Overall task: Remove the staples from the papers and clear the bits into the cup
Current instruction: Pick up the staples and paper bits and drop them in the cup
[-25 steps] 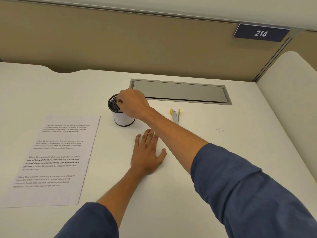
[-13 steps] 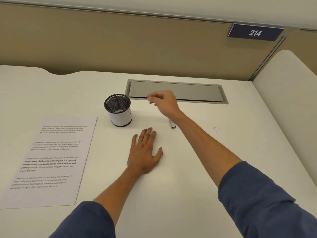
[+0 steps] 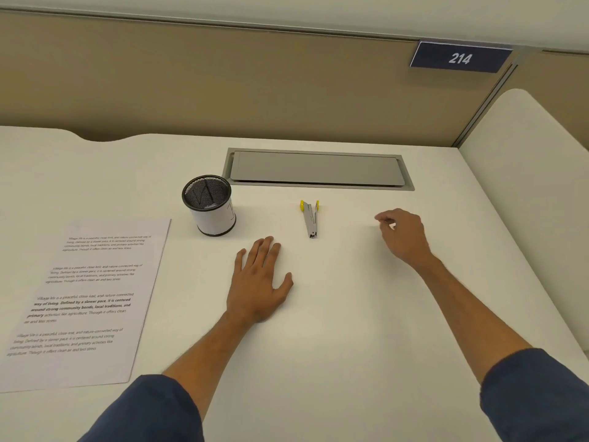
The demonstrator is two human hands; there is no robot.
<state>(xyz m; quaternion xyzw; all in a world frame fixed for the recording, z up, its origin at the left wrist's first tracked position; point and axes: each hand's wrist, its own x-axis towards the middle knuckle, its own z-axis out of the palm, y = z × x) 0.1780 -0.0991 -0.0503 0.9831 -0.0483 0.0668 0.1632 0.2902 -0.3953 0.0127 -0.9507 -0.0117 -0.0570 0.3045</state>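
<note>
A white cup (image 3: pixel 216 218) with a black mesh rim stands upright on the desk. To its left lies a printed sheet of paper (image 3: pixel 95 301). A metal staple remover (image 3: pixel 310 220) with yellow tips lies right of the cup. My left hand (image 3: pixel 258 279) rests flat on the desk, fingers straight, just in front of the cup. My right hand (image 3: pixel 403 234) hovers low over the desk right of the staple remover, fingers loosely curled. I see nothing held in it. No staple bits are plainly visible under it.
A grey cable hatch (image 3: pixel 318 169) is set into the white desk (image 3: pixel 350 346) behind the cup and remover. A beige partition (image 3: pixel 255 90) runs along the back with a sign reading 214 (image 3: pixel 459 58). A second white desk surface (image 3: pixel 535 186) adjoins on the right.
My right hand left the cup's rim and swept right, past the staple remover, to the desk's right side. My left hand stayed flat in place.
</note>
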